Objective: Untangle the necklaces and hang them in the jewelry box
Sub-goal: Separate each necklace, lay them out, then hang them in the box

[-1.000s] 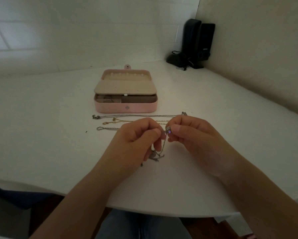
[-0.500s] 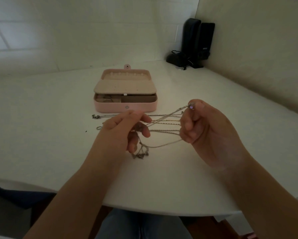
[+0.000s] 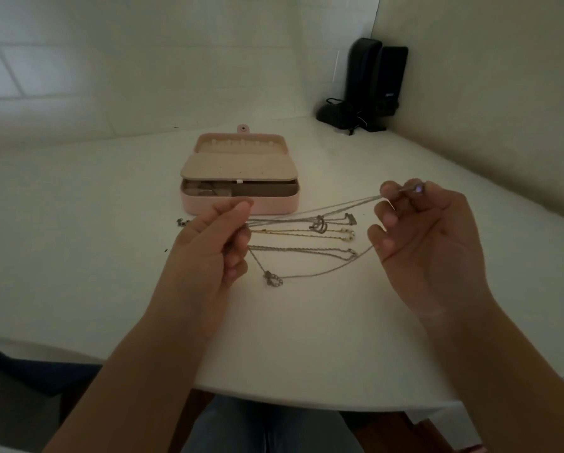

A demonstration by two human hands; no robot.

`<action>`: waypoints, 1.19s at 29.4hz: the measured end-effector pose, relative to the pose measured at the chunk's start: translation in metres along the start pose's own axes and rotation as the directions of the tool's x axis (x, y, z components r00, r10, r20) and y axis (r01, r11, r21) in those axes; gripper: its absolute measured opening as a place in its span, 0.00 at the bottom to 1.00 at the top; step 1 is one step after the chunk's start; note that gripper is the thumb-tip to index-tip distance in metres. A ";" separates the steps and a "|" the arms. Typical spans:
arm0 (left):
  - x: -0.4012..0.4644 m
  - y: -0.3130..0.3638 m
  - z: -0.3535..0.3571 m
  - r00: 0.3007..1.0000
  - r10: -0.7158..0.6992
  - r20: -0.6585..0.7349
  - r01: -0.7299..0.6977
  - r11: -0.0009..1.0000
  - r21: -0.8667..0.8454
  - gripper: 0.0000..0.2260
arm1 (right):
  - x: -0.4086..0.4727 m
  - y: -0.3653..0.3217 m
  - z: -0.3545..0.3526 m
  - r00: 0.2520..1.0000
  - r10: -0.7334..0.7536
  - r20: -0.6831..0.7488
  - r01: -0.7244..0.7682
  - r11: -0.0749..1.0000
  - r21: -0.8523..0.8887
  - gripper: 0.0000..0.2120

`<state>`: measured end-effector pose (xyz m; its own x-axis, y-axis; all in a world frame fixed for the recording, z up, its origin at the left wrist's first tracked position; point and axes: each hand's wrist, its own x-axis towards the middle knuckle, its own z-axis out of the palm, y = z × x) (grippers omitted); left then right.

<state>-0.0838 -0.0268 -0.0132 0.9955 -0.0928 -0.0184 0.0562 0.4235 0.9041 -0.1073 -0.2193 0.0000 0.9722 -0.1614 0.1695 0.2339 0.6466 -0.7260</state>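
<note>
A thin silver necklace (image 3: 323,209) is stretched in the air between my hands. My left hand (image 3: 213,243) pinches one part of it, and my right hand (image 3: 418,237) pinches its small purple stone up high. A lower strand with a heart pendant (image 3: 273,278) sags between the hands. Beneath, on the table, lie a silver chain (image 3: 300,249), a gold chain (image 3: 293,232) and another silver chain with a pendant (image 3: 319,223). The pink jewelry box (image 3: 241,204) stands open behind them, with a row of hooks (image 3: 241,144) in its lid.
Two black speakers (image 3: 373,80) with cables stand in the back right corner against the walls. The white table's rounded front edge (image 3: 306,397) runs close to my lap. A small clasp (image 3: 182,222) lies left of my left hand.
My hands have drawn apart, the right one going up and right, the left one left. The silver necklace has stretched out between them, baring the chains on the table.
</note>
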 end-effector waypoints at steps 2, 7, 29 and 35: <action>0.001 0.000 -0.001 0.999 0.029 -0.031 -0.029 1.000 0.008 0.02 | 0.000 -0.001 -0.001 1.000 -0.011 -0.012 0.011 1.000 0.021 0.08; 0.003 -0.003 -0.004 0.985 0.118 -0.126 -0.107 0.990 0.088 0.10 | -0.002 -0.002 0.000 1.000 -0.002 0.012 0.001 1.000 0.025 0.08; -0.003 -0.006 0.001 0.984 -0.071 0.161 0.060 0.996 0.070 0.07 | -0.003 -0.007 -0.007 0.995 -0.039 -0.090 0.043 0.998 0.048 0.04; -0.005 -0.004 0.003 0.981 -0.061 0.184 0.048 0.996 0.075 0.06 | -0.003 -0.008 -0.007 0.995 -0.045 -0.088 0.050 0.997 0.056 0.04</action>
<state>-0.0890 -0.0305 -0.0156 0.9592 -0.2825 0.0053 0.0979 0.3497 0.9317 -0.1122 -0.2292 0.0010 0.9562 -0.2557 0.1425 0.2825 0.6785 -0.6781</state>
